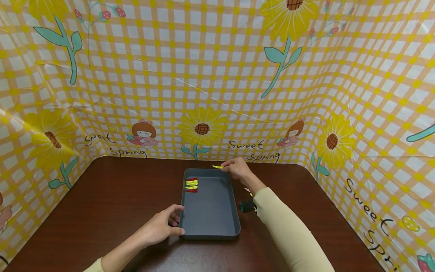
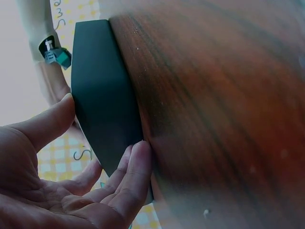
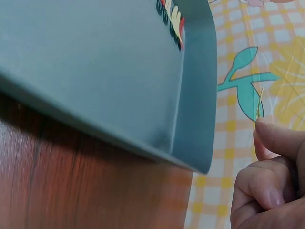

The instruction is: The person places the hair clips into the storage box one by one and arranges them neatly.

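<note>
A grey rectangular baking tray (image 1: 210,215) lies on the table. My left hand (image 1: 159,227) holds its left side near the front corner; in the left wrist view the thumb is at the rim and the fingertips are low on the outer wall (image 2: 102,90). Above the tray's far right corner, my right hand (image 1: 238,169) pinches a thin yellow hair clip (image 1: 217,167) by one end, its tip pointing left. Several red and yellow hair clips (image 1: 192,185) form a column inside the tray, along the left wall near the far end.
Beside the tray on the right, small pink and yellow pieces (image 1: 250,193) lie partly hidden by my right forearm. A dark device (image 1: 247,206) is strapped at the right wrist. A checked, sunflower-printed cloth (image 1: 204,90) walls the brown table (image 1: 136,185) at the back and sides.
</note>
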{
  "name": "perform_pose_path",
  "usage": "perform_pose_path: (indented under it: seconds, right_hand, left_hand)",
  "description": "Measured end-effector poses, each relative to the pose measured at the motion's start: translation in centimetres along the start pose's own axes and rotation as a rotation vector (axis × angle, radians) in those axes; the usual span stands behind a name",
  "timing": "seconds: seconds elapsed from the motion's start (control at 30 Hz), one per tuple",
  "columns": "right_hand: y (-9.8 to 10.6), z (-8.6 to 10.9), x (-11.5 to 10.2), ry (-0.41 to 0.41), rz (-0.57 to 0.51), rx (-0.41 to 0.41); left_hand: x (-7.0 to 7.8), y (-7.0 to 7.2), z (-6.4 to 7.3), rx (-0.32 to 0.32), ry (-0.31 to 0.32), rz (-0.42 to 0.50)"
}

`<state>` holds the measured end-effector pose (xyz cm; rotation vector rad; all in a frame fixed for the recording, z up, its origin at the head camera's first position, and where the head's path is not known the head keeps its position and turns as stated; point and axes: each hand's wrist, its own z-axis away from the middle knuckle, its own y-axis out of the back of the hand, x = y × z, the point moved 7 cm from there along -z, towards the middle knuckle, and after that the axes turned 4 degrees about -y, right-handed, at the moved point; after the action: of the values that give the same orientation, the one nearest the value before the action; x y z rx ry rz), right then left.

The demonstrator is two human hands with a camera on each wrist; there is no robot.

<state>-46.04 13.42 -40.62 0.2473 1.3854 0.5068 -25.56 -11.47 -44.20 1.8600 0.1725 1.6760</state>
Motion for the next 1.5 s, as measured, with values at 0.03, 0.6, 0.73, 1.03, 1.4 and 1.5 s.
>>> perform_pose_path:
  seconds: [0.03, 0.6, 0.73, 1.03, 1.4, 1.5]
  right_hand:
    - [-0.2, -0.1, -0.1, 0.001, 0.001, 0.000]
    - [-3.6, -1.1, 0.3, -0.036, -0.019, 0.000]
    - [-4.3, -1.1, 0.5, -0.056, -0.018, 0.011]
    - [-5.4, -1.2, 1.1, -0.077, -0.037, 0.031]
    - [-6.4, -1.4, 1.5, -0.079, -0.004, 0.067]
    - [-6.5, -1.4, 1.6, -0.082, 0.000, 0.078]
  left_hand:
    - [0.0, 0.0, 0.0, 0.000, 0.000, 0.000]
    - [0.0, 0.0, 0.0, 0.004, -0.002, -0.005]
    - [0.0, 0.0, 0.0, 0.004, -0.005, -0.003]
    - [-0.1, 0.0, -0.1, -0.001, 0.002, -0.004]
    - [0.0, -0.1, -0.1, -0.005, -0.009, 0.007]
    - [-0.1, 0.0, -0.1, -0.005, -0.004, 0.010]
